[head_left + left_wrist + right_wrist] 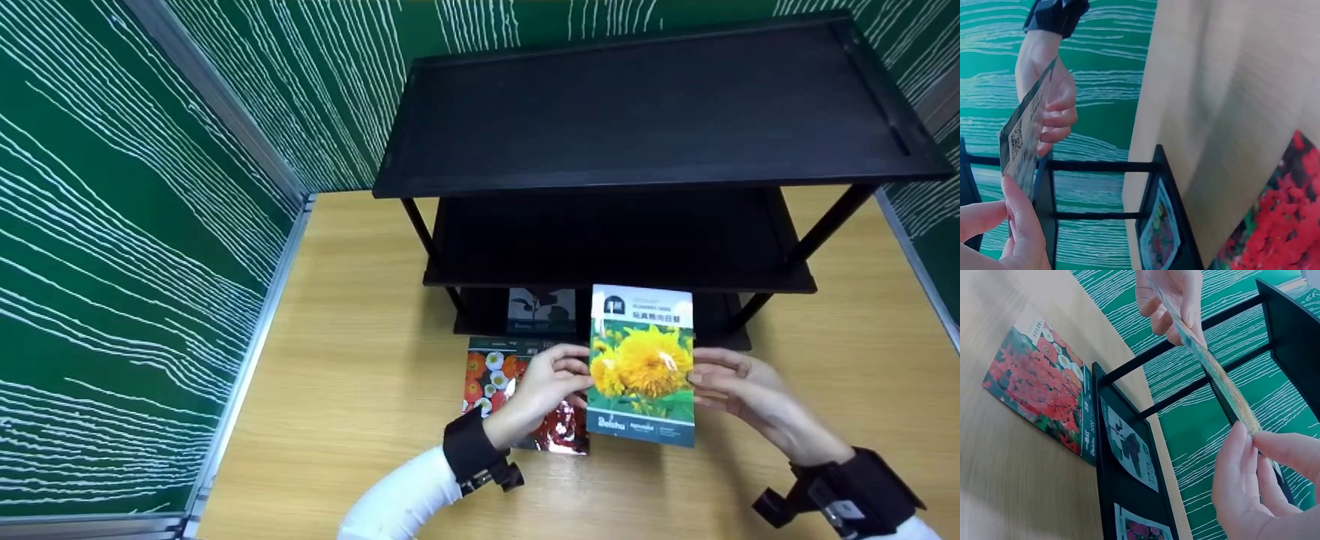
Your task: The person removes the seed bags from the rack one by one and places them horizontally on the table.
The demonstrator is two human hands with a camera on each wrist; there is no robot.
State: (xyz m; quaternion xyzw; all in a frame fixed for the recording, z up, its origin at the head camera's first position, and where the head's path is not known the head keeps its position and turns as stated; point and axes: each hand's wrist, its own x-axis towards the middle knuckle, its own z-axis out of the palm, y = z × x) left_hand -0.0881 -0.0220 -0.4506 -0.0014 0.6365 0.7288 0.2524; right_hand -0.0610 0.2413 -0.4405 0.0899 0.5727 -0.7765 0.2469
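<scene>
A seed packet (641, 367) with a large yellow flower on its front is held upright between both hands, in front of the black rack. My left hand (551, 382) pinches its left edge and my right hand (750, 394) pinches the right edge. The left wrist view shows the packet's back (1022, 140), printed with a square code. Below the left hand, a packet of red flowers (1039, 382) lies on the table, overlapping a packet of orange and white flowers (487, 375).
The black three-tier rack (645, 112) stands on the wooden table (337, 375) against green walls (150, 150) with white streaks. On its lowest shelf lie a packet with a dark flower (1131, 447) and one with pinkish-red flowers (1143, 531).
</scene>
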